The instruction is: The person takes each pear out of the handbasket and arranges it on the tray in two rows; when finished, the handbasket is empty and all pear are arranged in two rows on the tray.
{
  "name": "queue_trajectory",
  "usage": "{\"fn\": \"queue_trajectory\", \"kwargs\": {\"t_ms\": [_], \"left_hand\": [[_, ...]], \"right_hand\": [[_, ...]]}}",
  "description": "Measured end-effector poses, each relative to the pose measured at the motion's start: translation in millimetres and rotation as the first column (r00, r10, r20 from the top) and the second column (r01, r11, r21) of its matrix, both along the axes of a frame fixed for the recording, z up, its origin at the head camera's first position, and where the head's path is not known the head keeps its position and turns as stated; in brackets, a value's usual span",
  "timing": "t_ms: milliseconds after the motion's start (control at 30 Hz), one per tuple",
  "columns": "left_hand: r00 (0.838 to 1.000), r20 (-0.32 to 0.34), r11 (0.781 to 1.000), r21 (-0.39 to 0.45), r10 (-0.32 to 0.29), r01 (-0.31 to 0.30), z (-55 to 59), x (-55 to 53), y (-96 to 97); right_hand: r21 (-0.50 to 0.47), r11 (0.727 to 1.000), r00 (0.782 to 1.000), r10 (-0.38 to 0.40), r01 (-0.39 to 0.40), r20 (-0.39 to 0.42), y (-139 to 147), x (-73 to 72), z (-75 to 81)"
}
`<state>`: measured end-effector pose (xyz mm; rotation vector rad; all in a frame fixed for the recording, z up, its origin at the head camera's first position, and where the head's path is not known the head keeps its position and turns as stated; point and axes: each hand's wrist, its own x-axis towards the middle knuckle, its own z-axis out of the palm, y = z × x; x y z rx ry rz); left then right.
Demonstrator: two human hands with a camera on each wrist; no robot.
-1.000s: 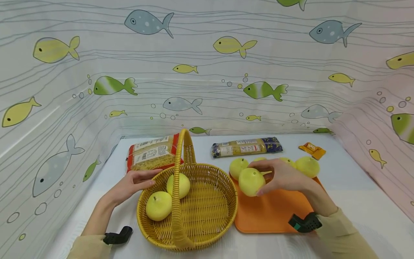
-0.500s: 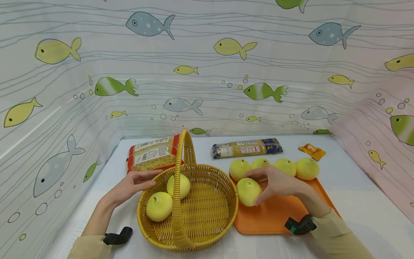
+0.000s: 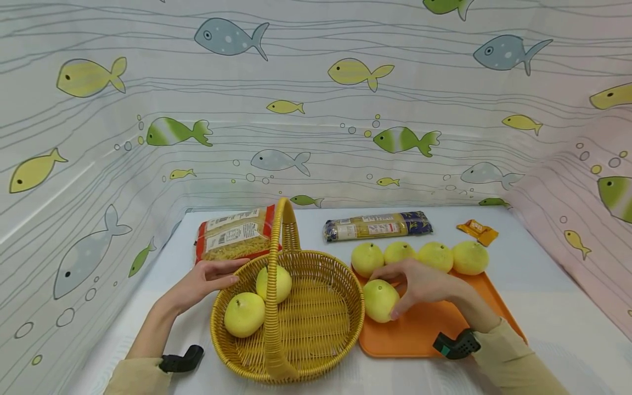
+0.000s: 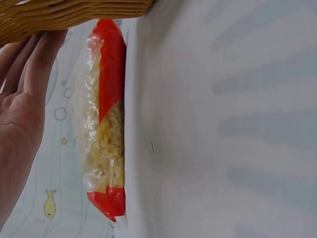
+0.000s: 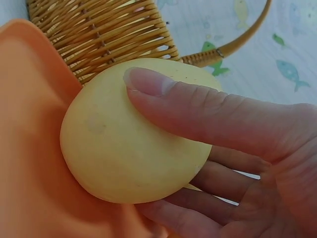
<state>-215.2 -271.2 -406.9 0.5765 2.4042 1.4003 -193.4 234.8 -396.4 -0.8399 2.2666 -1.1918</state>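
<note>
My right hand (image 3: 425,281) grips a round yellow-green fruit (image 3: 381,301) over the left part of the orange tray (image 3: 419,329), beside the basket wall. In the right wrist view the thumb lies across the smooth fruit (image 5: 114,134), with the other fingers partly hidden behind it. My left hand (image 3: 202,282) has its fingers extended and touches the left side of the yellow wicker basket (image 3: 316,323). Two similar fruits (image 3: 244,314) lie in the basket's left half. Several more fruits (image 3: 435,257) form a row along the tray's back edge.
The basket's tall handle (image 3: 272,285) arches over its middle. Behind it lies a red-and-clear bag of pasta (image 3: 237,236), also beside my left hand. A long packet of spaghetti (image 3: 377,226) and an orange wrapped snack (image 3: 478,231) lie towards the back. Fish-patterned walls (image 3: 316,137) enclose the table.
My right hand has lowered the fruit and brought it slightly left, close to the basket's right side. The row of fruits behind is now less covered. My left hand has stayed in place.
</note>
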Motion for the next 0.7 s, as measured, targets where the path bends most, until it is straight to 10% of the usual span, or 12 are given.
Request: {"fn": "queue_trajectory", "kwargs": {"t_ms": [700], "left_hand": [[1.0, -0.001, 1.0, 0.009, -0.007, 0.007, 2.4, 1.6, 0.4]], "right_hand": [[0.05, 0.998, 0.996, 0.019, -0.024, 0.09, 10.4, 2.2, 1.6]]}}
